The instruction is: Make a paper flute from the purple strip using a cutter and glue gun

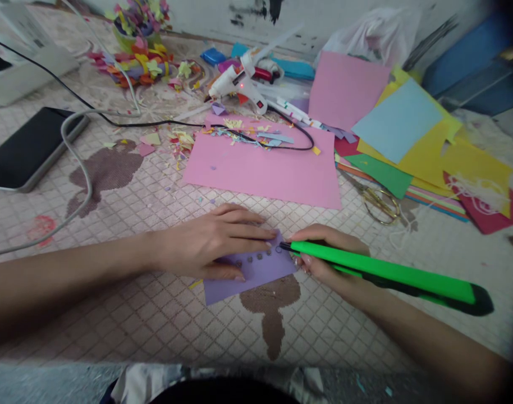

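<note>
Nearest, a green cutter (pixel 383 271) is pinched in the right hand (pixel 334 237), tip pointing left at the right end of the purple paper (pixel 260 278), which lies roughly lengthwise to the front edge of the table (pixel 176 325) under the flattened left hand (pixel 220 238).

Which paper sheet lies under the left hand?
The purple sheet, with a row of small dark marks; the scrap-strewn pink sheet and light-blue sheet lie farther back.
</note>
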### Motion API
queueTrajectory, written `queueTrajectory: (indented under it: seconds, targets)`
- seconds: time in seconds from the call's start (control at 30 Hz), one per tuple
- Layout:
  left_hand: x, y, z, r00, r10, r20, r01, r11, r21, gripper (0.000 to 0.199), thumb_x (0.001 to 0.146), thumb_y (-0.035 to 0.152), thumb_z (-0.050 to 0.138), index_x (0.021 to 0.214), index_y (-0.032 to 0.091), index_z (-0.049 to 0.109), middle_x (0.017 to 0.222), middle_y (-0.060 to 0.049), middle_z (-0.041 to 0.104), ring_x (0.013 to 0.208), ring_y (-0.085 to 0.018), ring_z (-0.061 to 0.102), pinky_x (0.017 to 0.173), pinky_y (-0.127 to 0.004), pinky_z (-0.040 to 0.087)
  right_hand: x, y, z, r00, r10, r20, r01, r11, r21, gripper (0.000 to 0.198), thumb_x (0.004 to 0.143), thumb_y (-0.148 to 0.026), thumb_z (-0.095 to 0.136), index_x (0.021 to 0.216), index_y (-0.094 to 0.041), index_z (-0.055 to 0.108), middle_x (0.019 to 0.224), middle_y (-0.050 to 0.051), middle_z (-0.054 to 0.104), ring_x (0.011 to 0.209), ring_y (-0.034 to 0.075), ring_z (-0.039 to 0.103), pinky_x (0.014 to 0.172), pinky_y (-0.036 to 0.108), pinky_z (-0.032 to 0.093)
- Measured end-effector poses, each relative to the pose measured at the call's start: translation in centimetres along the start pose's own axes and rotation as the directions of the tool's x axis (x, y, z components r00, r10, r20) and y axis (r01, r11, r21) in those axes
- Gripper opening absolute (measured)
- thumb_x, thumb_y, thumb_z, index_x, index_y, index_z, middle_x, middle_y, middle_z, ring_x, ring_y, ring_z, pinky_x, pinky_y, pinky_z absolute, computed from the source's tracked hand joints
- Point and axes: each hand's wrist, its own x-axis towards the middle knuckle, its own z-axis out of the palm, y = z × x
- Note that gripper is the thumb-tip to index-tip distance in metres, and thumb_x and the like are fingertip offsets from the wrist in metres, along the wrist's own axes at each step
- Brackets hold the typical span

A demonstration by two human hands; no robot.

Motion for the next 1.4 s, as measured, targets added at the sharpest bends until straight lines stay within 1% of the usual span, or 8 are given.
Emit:
queueTrajectory:
  seconds: [0.27,0.47,0.67,0.83,0.97,1.03,1.23,1.4]
  targets:
    - [-0.06,-0.05,0.12,1.000,0.001,-0.008,-0.001,1.000,0.006,0.053,0.088,0.043,0.050,0.136,0.021,0.043,0.143,-0.005,0.042,0.133,-0.026,0.034,0.109,-0.043,0.025,0.00,-0.10,-0.36,0.998,0.012,0.060,-0.010,1.000,-0.019,0.024,0.077,-0.011,0.055,0.096,-0.023,0.065,0.085,0.002,0.067,0.065,0.011,0.063,0.051,0.020,0.049]
    - [-0.11,-0.06,0.07,1.000,-0.006,0.002,0.006,1.000,0.005,0.053,0.089,0.043,0.050,0.136,0.021,0.042,0.144,-0.005,0.041,0.133,-0.026,0.034,0.109,-0.043,0.025,-0.04,-0.01,-0.25,0.999,-0.013,0.049,0.014,0.999,-0.031,0.023,0.077,-0.012,0.055,0.094,-0.023,0.065,0.084,0.002,0.067,0.066,0.011,0.064,0.052,0.021,0.049]
    - [-0.03,0.04,0.01,1.000,0.001,-0.001,-0.001,1.000,-0.001,0.054,0.088,0.042,0.051,0.137,0.022,0.040,0.144,-0.005,0.040,0.133,-0.026,0.033,0.109,-0.044,0.025,0.30,-0.11,-0.07,0.998,-0.042,0.051,0.045,0.997,-0.057,0.022,0.076,-0.011,0.055,0.091,-0.023,0.065,0.081,0.001,0.067,0.068,0.013,0.063,0.060,0.024,0.051]
    - [-0.05,0.14,-0.09,0.999,0.021,0.041,-0.023,0.999,0.042,0.050,0.090,0.040,0.048,0.137,0.024,0.041,0.145,-0.004,0.037,0.134,-0.027,0.031,0.109,-0.046,0.023,0.28,-0.05,-0.26,0.996,-0.033,0.089,0.031,0.999,0.021,0.022,0.078,-0.012,0.055,0.094,-0.023,0.065,0.083,0.001,0.067,0.067,0.012,0.064,0.060,0.023,0.052]
    - [-0.04,0.17,-0.14,0.999,0.021,0.047,-0.024,0.998,0.054,0.048,0.090,0.040,0.048,0.135,0.023,0.043,0.146,-0.004,0.037,0.134,-0.028,0.032,0.109,-0.046,0.024,-0.11,0.04,-0.31,0.997,0.071,0.017,-0.073,0.991,0.109,0.019,0.080,-0.013,0.054,0.093,-0.022,0.065,0.082,0.002,0.067,0.059,0.009,0.063,0.052,0.020,0.052]
    - [-0.08,0.18,-0.10,0.999,0.021,0.046,-0.024,0.998,0.060,0.048,0.090,0.040,0.048,0.135,0.023,0.044,0.146,-0.004,0.037,0.134,-0.028,0.032,0.109,-0.047,0.024,-0.23,0.08,-0.30,0.996,0.086,-0.009,-0.084,0.988,0.129,0.019,0.080,-0.013,0.054,0.092,-0.023,0.065,0.080,0.001,0.067,0.056,0.009,0.063,0.050,0.019,0.051]
    - [-0.19,0.26,0.07,0.998,0.011,0.058,-0.015,0.997,0.071,0.048,0.091,0.039,0.046,0.136,0.024,0.042,0.147,-0.003,0.035,0.135,-0.028,0.029,0.110,-0.047,0.022,-0.08,0.05,-0.08,1.000,0.023,0.006,-0.023,0.998,0.053,0.020,0.077,-0.013,0.055,0.091,-0.022,0.065,0.083,0.002,0.068,0.062,0.010,0.064,0.053,0.020,0.051]
    - [-0.09,0.31,0.02,0.998,0.011,0.061,-0.016,0.997,0.069,0.048,0.091,0.039,0.047,0.136,0.023,0.042,0.147,-0.004,0.036,0.135,-0.028,0.029,0.110,-0.048,0.023,-0.07,0.19,0.34,0.997,-0.032,-0.065,0.032,1.000,-0.002,0.019,0.076,-0.015,0.054,0.087,-0.023,0.066,0.077,0.001,0.068,0.062,0.012,0.063,0.053,0.022,0.051]
